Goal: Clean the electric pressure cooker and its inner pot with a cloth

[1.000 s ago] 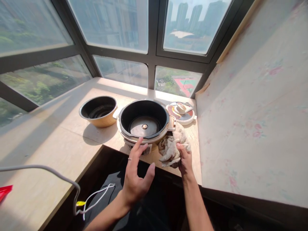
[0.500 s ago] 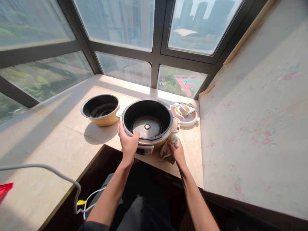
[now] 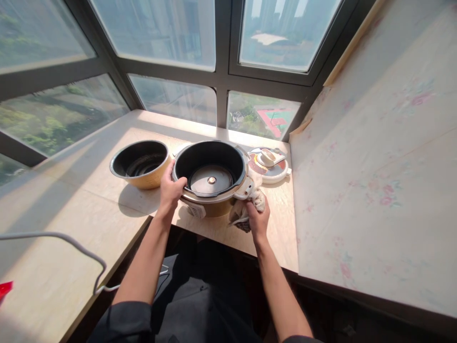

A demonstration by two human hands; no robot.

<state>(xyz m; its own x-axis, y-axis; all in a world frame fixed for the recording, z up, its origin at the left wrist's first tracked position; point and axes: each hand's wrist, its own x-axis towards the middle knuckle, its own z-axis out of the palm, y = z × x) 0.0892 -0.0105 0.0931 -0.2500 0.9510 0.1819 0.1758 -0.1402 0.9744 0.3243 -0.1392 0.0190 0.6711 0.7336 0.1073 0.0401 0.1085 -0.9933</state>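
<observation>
In front of me on the ledge stands an electric pressure cooker [image 3: 217, 206], its top uncovered, with a round heating plate and a small centre button visible inside. My left hand [image 3: 171, 188] grips its left rim, thumb over the edge. A crumpled pale cloth [image 3: 243, 214] is bunched in my right hand [image 3: 257, 216], close against the cooker's right side below the handle. Left of the cooker sits the golden inner pot [image 3: 152, 177] with a dark inside. Behind it to the right lies the lid [image 3: 268, 164], its knob facing up.
The pale ledge [image 3: 96, 209] runs along the windows and has a front edge near my lap. A grey cable [image 3: 64, 237] crosses it at left, near a red object [image 3: 4, 288] cut off by the frame. A papered wall [image 3: 371, 190] bounds the right side.
The cooker has turned, its control panel swinging to the left and its right handle coming nearer me. My left hand still holds the rim; the cloth stays in my right hand.
</observation>
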